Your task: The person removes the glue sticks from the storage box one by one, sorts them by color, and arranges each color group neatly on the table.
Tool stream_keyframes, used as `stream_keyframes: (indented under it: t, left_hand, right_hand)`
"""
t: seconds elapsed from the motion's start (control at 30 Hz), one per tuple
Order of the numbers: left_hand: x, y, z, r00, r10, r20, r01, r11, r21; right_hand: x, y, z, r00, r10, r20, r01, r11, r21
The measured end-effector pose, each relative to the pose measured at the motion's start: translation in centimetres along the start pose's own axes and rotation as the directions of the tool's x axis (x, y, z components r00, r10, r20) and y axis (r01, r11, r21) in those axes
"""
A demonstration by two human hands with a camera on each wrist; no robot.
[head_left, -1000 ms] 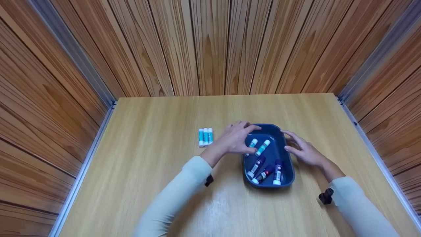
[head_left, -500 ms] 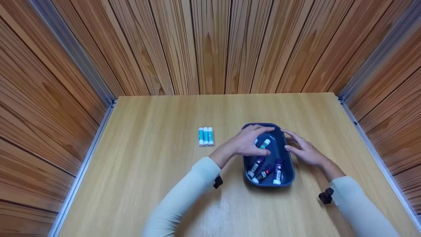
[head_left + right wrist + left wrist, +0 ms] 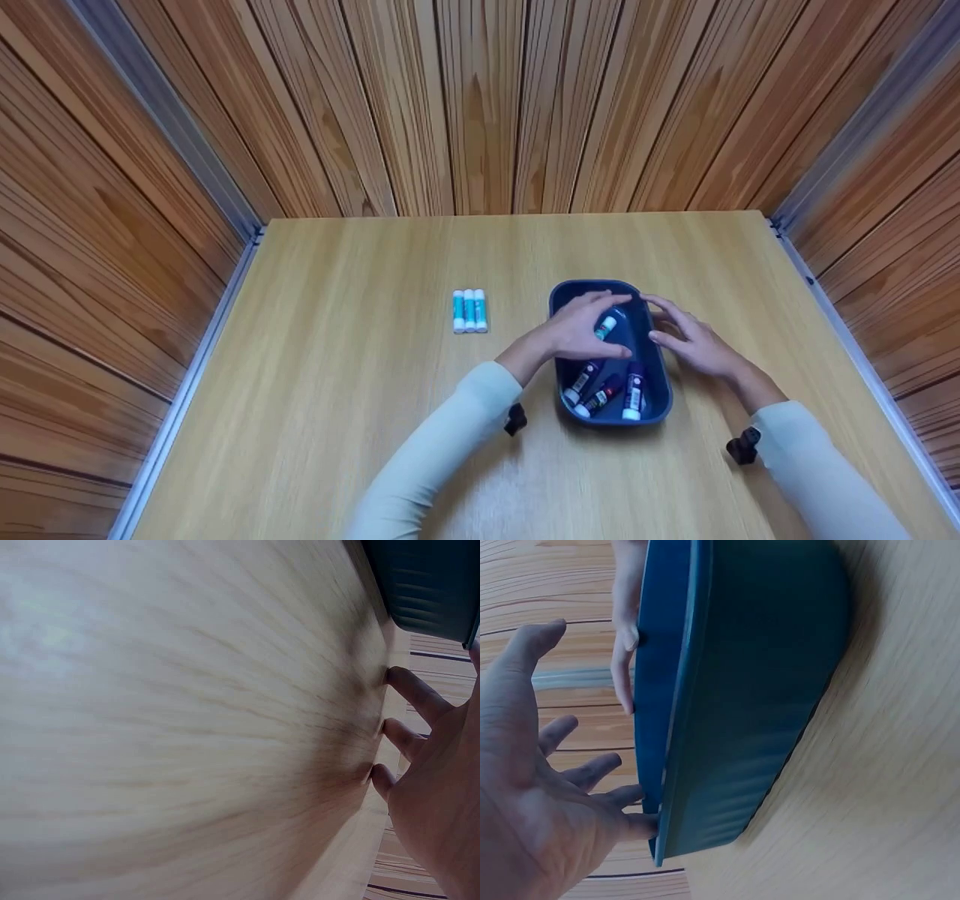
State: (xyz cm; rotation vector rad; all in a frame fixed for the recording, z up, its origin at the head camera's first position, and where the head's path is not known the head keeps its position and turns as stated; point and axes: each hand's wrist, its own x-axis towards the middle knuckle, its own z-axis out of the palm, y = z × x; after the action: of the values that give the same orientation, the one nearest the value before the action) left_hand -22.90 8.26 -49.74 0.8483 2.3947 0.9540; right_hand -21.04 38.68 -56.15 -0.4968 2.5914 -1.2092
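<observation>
A dark blue rectangular bin stands on the table, holding several glue sticks. My left hand reaches over its left rim with the thumb and fingers spread apart, nothing between them. Below that hand shows the white end of a teal-labelled glue stick, partly hidden. Purple glue sticks with white ends lie in the near part of the bin. At the bin's right side is my right hand, its forefinger and thumb at the rim. In the right wrist view, other fingertips of that hand rest on the table.
Left of the bin, three teal-and-white glue sticks lie side by side in a neat row on the wooden table. Wood-plank walls rise behind the table and at both sides.
My left hand has moved a little to the right and nearer, further over the bin, and covers one of the teal glue sticks seen earlier. My right hand has stayed in place.
</observation>
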Motion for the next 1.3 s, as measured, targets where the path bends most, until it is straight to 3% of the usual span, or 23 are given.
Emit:
stream_keyframes:
  t: [0.53, 0.83, 0.97, 1.3]
  left_hand:
    - [0.8, 0.4, 2.0, 0.992, -0.127, -0.003, 0.127, 0.991, -0.033]
    - [1.1, 0.4, 2.3, 0.997, -0.072, 0.003, 0.072, 0.991, -0.116]
    - [1.3, 0.2, 2.3, 0.996, -0.084, 0.005, 0.084, 0.992, -0.091]
    - [2.6, 0.2, 1.6, 0.983, -0.171, 0.059, 0.167, 0.984, 0.068]
  right_hand:
    - [0.1, -0.2, 0.2, 1.000, 0.005, -0.018, -0.006, 0.999, -0.040]
    - [0.1, -0.2, 0.2, 1.000, 0.002, -0.020, -0.003, 1.000, -0.026]
    - [0.1, -0.2, 0.2, 1.000, -0.001, -0.021, 0.000, 1.000, -0.028]
    - [0.2, -0.3, 0.0, 1.000, 0.009, -0.007, -0.009, 1.000, -0.025]
